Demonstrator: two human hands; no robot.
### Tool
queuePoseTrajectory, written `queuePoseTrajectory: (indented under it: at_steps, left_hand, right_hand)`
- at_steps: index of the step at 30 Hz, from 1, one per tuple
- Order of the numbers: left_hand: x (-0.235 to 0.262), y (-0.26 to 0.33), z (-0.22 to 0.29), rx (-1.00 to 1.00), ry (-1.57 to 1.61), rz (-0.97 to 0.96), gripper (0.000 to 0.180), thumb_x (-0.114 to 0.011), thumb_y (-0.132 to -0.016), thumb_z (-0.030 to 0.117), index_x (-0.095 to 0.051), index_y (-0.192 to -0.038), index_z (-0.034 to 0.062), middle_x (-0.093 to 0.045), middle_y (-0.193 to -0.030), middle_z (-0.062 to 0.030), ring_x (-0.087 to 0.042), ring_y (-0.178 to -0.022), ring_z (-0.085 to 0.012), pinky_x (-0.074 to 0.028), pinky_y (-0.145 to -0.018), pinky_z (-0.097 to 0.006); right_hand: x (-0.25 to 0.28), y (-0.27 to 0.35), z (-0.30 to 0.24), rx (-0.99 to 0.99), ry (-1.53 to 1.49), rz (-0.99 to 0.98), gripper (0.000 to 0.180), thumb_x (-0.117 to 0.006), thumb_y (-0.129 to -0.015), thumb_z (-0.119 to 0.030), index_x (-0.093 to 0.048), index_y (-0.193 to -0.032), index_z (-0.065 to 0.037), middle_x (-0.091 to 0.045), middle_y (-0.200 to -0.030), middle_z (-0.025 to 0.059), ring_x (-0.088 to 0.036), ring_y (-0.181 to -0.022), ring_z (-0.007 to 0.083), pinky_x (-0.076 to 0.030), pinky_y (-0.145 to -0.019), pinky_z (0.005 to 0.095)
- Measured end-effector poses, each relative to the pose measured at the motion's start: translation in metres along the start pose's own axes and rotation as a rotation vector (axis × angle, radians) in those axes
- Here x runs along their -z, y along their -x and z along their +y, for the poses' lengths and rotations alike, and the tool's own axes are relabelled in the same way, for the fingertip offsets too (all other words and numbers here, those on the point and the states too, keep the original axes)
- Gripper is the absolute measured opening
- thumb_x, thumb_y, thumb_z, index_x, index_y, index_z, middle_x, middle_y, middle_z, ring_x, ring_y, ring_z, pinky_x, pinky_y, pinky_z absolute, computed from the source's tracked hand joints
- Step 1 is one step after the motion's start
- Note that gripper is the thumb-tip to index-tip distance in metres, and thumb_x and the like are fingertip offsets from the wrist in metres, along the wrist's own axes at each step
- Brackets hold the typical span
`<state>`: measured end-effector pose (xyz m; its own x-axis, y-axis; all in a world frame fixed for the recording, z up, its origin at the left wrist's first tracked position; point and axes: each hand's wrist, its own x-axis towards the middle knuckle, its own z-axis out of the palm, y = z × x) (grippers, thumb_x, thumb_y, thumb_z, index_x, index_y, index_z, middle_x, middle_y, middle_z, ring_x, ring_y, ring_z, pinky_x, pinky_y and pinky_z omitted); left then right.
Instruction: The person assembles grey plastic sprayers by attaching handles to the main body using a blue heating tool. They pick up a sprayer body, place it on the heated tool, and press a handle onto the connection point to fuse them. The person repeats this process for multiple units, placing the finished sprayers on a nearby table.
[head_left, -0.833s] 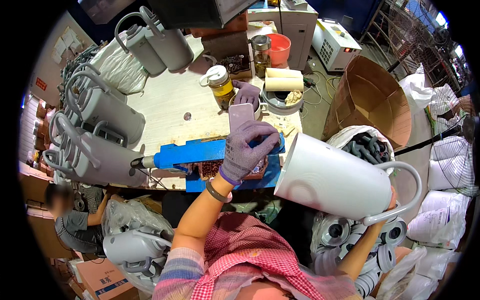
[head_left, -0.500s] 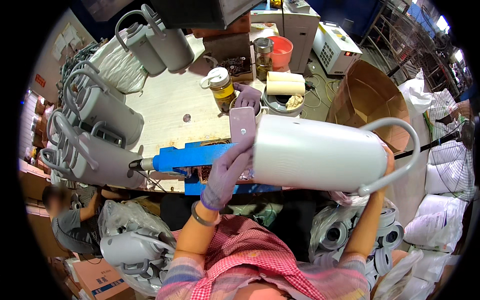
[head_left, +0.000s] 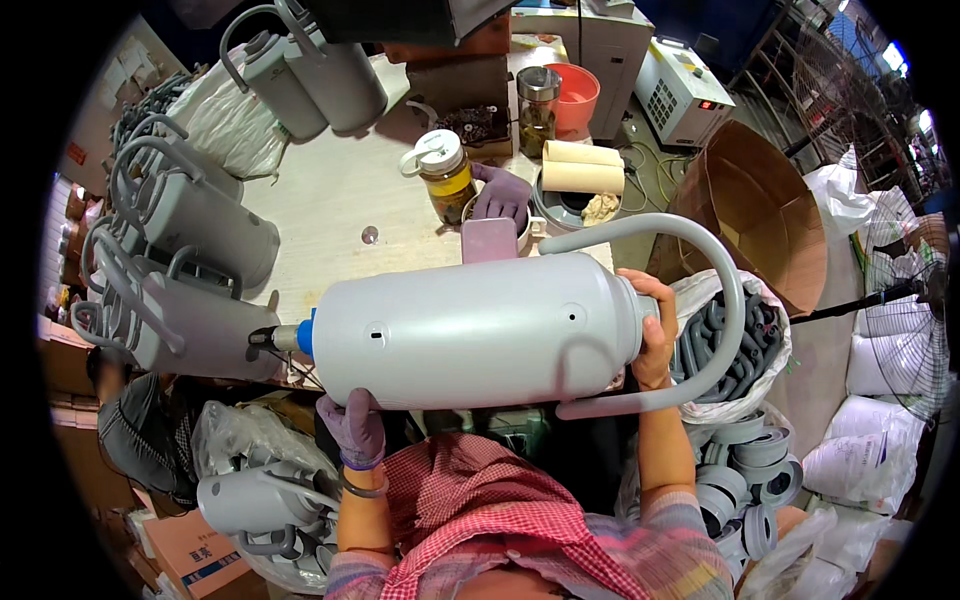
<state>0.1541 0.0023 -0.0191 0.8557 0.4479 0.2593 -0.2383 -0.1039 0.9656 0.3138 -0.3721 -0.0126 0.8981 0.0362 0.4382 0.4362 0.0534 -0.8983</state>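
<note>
A large light-grey thermos jug body (head_left: 470,330) with a long curved handle (head_left: 735,310) lies on its side in front of me. Two small dark holes show on its upper face. My left hand (head_left: 352,428), in a purple glove, holds its left end from the near side; part of the fingers is hidden under it. My bare right hand (head_left: 650,335) is closed around the narrower neck at the right end. The jug body hides most of a blue tool fixture; a blue end (head_left: 305,338) and a dark-tipped metal rod (head_left: 272,338) stick out at the left.
Several finished-looking grey jugs (head_left: 205,310) stand along the table's left side. Beyond my hands are a phone (head_left: 490,240), a spare purple glove (head_left: 503,195), a yellow-banded jar (head_left: 447,180) and a red cup (head_left: 575,97). Bags of grey handles (head_left: 730,345) and rings (head_left: 745,465) sit at right.
The jug body has moved left over the blue fixture and rolled, bringing its holes into view. My left hand went from the fixture to the body's left end; my right hand shifted left with it.
</note>
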Motion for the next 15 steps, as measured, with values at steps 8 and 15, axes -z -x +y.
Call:
queuePoseTrajectory:
  at_steps: [8,15]
  left_hand:
    - [-0.014,-0.002,-0.014,-0.013,0.115,0.080,0.028,-0.060,-0.099,0.023,-0.048,-0.108,0.0002,-0.058,-0.104,-0.0074,-0.057,-0.089,-0.0130,-0.048,-0.079,-0.028]
    - [-0.017,-0.006,-0.006,0.078,0.167,0.085,0.026,-0.063,-0.098,0.025,-0.048,-0.098,0.0038,-0.061,-0.091,-0.0047,-0.058,-0.082,-0.0108,-0.048,-0.074,-0.027]
  right_hand:
    - [0.001,-0.006,0.008,0.020,-0.021,-0.014,0.049,-0.048,-0.091,-0.033,-0.053,-0.121,0.005,-0.057,-0.127,0.0260,-0.055,-0.118,0.0316,-0.038,-0.106,0.0436]
    - [-0.002,-0.006,0.013,0.010,-0.022,-0.013,0.048,-0.048,-0.090,-0.033,-0.054,-0.120,0.005,-0.057,-0.127,0.0262,-0.055,-0.118,0.0320,-0.038,-0.106,0.0433]
